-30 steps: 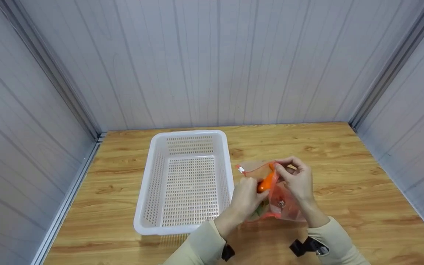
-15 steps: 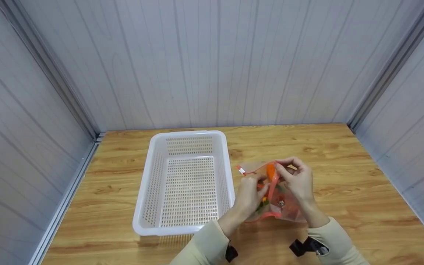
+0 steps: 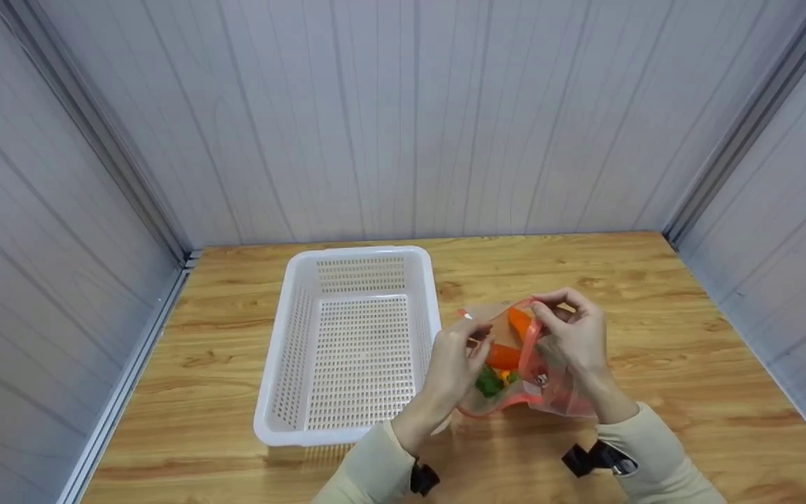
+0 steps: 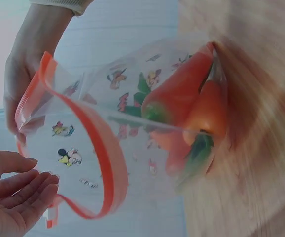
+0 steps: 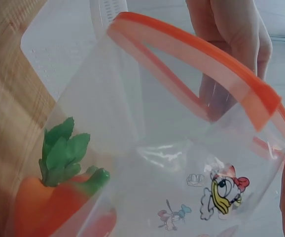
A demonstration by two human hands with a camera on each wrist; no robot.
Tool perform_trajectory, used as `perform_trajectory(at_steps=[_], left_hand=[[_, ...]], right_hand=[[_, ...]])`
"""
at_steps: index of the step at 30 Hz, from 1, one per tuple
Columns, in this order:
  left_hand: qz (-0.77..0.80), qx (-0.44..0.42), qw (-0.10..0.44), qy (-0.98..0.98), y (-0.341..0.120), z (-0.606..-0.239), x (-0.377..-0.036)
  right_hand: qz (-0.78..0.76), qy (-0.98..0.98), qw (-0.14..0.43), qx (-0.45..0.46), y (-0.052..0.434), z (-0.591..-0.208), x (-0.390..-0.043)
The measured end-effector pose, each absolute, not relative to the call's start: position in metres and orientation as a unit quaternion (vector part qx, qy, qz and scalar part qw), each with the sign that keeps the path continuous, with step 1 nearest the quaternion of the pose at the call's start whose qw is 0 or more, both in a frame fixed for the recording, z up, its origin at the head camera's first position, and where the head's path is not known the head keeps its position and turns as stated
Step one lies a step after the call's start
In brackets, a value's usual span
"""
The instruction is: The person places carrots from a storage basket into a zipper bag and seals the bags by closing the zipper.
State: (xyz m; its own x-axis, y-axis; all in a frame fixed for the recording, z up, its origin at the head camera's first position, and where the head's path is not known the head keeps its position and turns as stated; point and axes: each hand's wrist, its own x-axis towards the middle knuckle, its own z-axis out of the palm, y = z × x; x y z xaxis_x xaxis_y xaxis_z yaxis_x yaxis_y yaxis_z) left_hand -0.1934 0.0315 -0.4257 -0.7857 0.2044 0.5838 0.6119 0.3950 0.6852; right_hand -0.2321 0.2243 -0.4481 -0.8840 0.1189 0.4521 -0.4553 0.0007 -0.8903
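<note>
A clear zip bag (image 3: 557, 392) with an orange-red rim and cartoon prints stands open-mouthed on the table. Through its film I see orange and red vegetable-shaped pieces (image 4: 179, 94), one with a leafy green top (image 5: 66, 153). My right hand (image 3: 574, 336) pinches the rim on the right side of the mouth. On the opposite side, my left hand (image 3: 452, 364) is by the rim near the white slider, fingers loosely bent, thumb apart, nothing between them. Whether its fingertips touch the rim is unclear.
A white perforated plastic basket (image 3: 270, 371) stands left of the bag, close to my left hand. Both sit on a wood-grain table (image 3: 690, 392). Pale panel walls (image 3: 403, 119) close off the back and both sides.
My left hand let go of an orange piece inside the bag and drew out to the left. My right hand shifted slightly up and right with the rim, and the mouth looks wider.
</note>
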Motion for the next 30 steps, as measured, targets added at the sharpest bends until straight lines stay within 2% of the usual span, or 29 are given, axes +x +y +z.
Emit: perform_trajectory(at_steps=[2,8,11,19,30], left_hand=[[-0.491,-0.250,0.218,-0.805,0.027,-0.425,-0.194],[-0.500,-0.245,0.245,-0.793,0.017,-0.420,-0.196],[-0.514,-0.248,0.259,-0.779,0.014,-0.418,-0.198],[-0.522,-0.247,0.300,-0.759,0.009,-0.419,-0.201],[-0.519,-0.283,0.226,-0.774,0.009,-0.422,-0.206]], right_hand=[[0.698,-0.673,0.202,0.136,0.227,-0.447,-0.234],[0.687,-0.688,0.201,0.120,0.207,-0.388,-0.205],[0.677,-0.699,0.201,0.110,0.201,-0.371,-0.198],[0.664,-0.711,0.207,0.106,0.211,-0.371,-0.206],[0.649,-0.726,0.192,0.122,0.214,-0.357,-0.201]])
